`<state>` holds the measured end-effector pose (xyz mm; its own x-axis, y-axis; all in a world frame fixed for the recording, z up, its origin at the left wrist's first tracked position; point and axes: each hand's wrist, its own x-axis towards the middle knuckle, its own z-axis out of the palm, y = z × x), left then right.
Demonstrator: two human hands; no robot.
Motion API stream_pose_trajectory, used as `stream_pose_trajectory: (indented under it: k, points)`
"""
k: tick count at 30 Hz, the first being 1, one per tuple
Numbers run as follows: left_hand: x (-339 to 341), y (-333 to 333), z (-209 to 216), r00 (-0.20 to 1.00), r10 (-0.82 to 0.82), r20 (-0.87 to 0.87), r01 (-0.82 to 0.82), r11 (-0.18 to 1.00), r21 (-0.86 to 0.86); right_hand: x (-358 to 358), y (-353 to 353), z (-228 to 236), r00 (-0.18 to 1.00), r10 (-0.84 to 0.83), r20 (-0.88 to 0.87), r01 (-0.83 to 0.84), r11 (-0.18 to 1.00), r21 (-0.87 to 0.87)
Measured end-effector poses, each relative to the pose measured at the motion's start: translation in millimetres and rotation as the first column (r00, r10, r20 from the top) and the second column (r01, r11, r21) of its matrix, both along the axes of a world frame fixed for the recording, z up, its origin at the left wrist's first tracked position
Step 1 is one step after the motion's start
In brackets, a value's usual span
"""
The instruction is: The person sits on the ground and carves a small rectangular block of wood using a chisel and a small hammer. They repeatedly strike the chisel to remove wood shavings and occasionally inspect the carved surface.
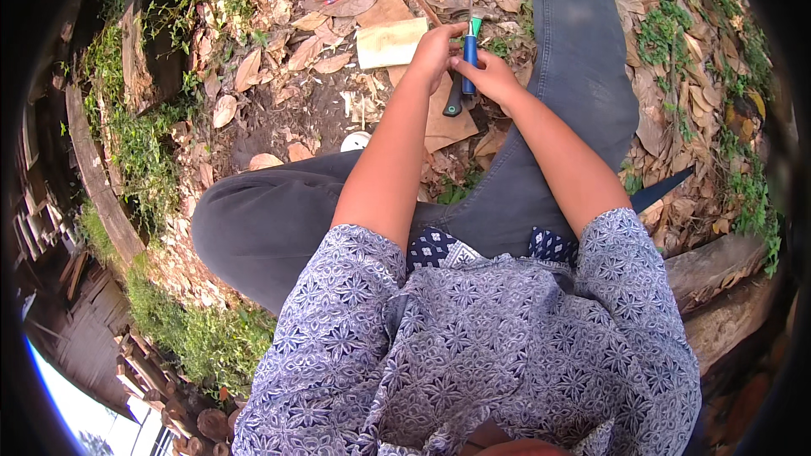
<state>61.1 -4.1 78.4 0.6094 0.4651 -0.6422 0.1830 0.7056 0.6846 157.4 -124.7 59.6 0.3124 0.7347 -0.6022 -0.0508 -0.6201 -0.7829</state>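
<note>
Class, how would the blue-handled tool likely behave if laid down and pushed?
The blue-handled tool would probably stay stiff, as its thin shaft looks straight. Its narrow, rounded-looking handle might roll, and its smooth-looking surface could feel slippery.

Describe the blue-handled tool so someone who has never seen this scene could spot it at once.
Find the dark trouser leg stretched toward the upper right. Just left of it, where the left hand and right hand come close together, is the blue-handled tool, its thin metal shaft pointing to the picture's top. Its bright blue handle sets it apart from the dark handle beside it.
</note>
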Motion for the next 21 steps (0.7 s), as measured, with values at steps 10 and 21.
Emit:
stream_pose_trajectory:
  k: [10, 21]
  points:
    - [-42, 24, -19, 0.521, 0.088, -0.849, 0.845, -0.196, 0.498, -8, 10, -2, 0.945, -0.323, -0.049, 0.32, 0.945, -0.071]
    - [-5, 62, 49, 0.879, -0.223, -0.422, 0.436, 0.015, 0.9, 17, 30, 47, 0.844, -0.479, -0.24, 0.527, 0.823, 0.211]
